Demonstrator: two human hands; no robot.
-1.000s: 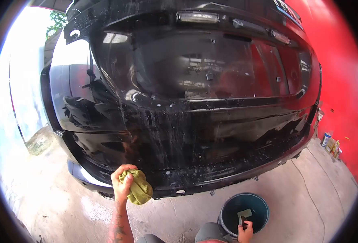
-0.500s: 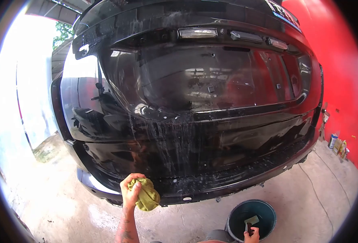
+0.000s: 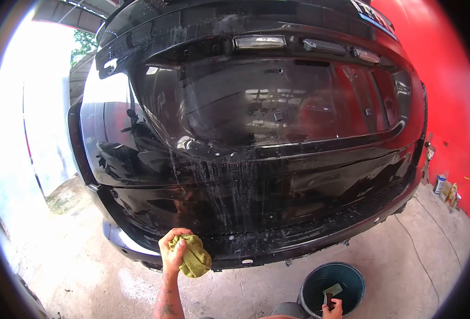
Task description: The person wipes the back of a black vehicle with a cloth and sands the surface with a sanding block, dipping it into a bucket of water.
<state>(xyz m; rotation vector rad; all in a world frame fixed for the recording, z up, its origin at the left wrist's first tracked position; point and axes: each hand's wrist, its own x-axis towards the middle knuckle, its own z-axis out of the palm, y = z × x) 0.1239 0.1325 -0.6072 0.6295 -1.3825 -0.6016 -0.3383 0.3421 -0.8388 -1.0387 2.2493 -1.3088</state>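
My left hand [image 3: 173, 249] is closed around a bunched yellow-green cloth [image 3: 195, 256], just in front of the car's lower rear edge. Wet streaks run down the glossy black rear [image 3: 298, 186] of the car, below the tailgate recess. At the lower right, my right hand [image 3: 332, 308] is over the near side of a dark green bucket [image 3: 359, 284]. Its fingers grip a small dark piece, beside a pale flat rectangular piece [image 3: 333, 290] inside the bucket. Exactly what these pieces are, I cannot make out.
A red wall [image 3: 447, 95] rises on the right, with several small containers [image 3: 446, 191] on the floor at its foot. Thin cords [image 3: 423, 254] lie across the concrete floor [image 3: 96, 250]. On the left stands a bright pale wall [image 3: 46, 122].
The view has shifted very slightly. My left hand still holds the cloth in about the same place, and my right hand has barely moved at the bucket.
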